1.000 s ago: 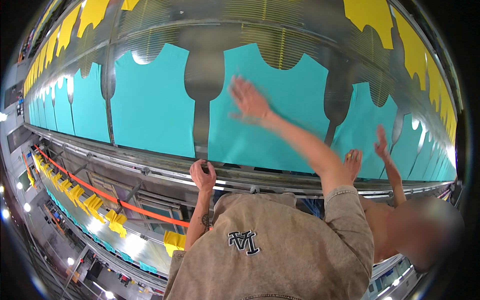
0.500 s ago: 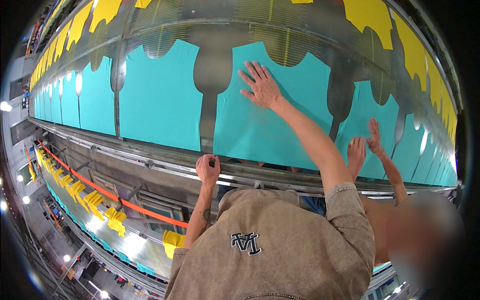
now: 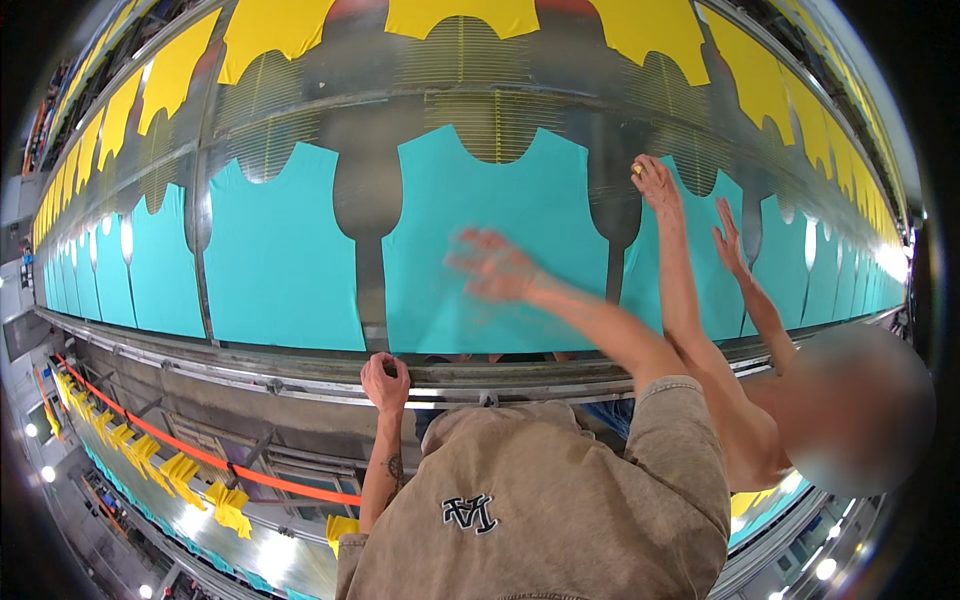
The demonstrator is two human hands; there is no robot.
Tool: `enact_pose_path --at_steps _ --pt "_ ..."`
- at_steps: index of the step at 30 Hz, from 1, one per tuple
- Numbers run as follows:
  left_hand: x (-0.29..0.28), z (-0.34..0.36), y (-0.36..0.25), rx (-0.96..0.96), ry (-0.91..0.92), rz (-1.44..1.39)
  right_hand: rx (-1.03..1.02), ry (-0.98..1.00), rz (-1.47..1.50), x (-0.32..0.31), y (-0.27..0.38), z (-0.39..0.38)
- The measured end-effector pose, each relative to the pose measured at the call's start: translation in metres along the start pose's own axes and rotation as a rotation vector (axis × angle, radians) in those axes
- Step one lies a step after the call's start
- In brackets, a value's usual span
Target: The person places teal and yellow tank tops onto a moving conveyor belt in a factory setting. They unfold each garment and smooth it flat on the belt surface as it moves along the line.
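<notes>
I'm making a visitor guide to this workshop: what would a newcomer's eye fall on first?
Probably the teal fabric panels lined up along the near side of the long metal table, with yellow panels along its far side. Next, the person's right hand, blurred over the central teal panel, while the left hand is at the table's near edge.

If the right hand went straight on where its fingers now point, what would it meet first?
The right hand points leftward, so probably the left part of the teal panel beneath it, though blur hides whether it already touches.
</notes>
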State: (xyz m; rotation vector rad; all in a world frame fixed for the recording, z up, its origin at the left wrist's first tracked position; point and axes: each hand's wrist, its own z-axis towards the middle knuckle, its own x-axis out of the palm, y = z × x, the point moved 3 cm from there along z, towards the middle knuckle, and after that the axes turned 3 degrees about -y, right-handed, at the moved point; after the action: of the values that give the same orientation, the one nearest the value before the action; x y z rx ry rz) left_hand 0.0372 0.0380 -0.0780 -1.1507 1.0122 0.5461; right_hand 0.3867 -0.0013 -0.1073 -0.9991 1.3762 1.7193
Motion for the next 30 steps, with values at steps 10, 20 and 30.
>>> enact_pose_path --at_steps 10,20,30 --pt "0.001 -0.002 0.002 -0.017 0.022 0.021 0.498 -0.23 -0.246 -0.018 -0.032 -0.069" --pt "0.004 -0.003 0.004 -0.031 0.03 0.053 0.585 -0.171 -0.29 -0.03 -0.015 -0.08" --pt "0.005 -0.003 0.003 -0.068 0.064 0.057 0.614 -0.224 -0.234 -0.009 0.01 -0.036"
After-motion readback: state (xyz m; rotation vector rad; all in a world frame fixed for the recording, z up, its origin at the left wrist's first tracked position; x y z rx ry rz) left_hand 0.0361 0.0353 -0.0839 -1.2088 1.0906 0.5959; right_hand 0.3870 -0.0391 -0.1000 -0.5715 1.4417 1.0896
